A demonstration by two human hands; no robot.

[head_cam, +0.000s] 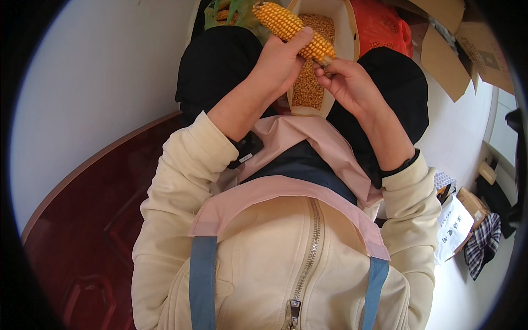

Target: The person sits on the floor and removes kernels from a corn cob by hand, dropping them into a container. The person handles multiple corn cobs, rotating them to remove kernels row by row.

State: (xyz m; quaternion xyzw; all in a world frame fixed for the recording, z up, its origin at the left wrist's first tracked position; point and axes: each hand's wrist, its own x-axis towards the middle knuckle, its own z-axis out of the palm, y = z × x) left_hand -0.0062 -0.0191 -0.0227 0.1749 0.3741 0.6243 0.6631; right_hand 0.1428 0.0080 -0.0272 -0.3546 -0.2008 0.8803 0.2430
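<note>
A dried ear of corn [284, 20], its rows full of yellow kernels, slants across the top middle of the view. My left hand [284, 57] wraps around its middle, thumb on top. At the lower right end, where a pale stub and some fibres show, the fingertips of my right hand [346, 80] pinch close together. Whether they hold a fibre or a loose kernel is too small to tell. Below both hands, between my knees, stands an open carton [344, 31] with loose corn kernels [308, 88] covering its bottom.
A green plastic bag [247, 20] with more corn cobs lies beyond my left knee. Past my right knee is a red plastic bag [383, 29] with kernels. Open cardboard boxes [445, 62] stand at upper right. A dark red wooden panel [95, 218] borders the left side.
</note>
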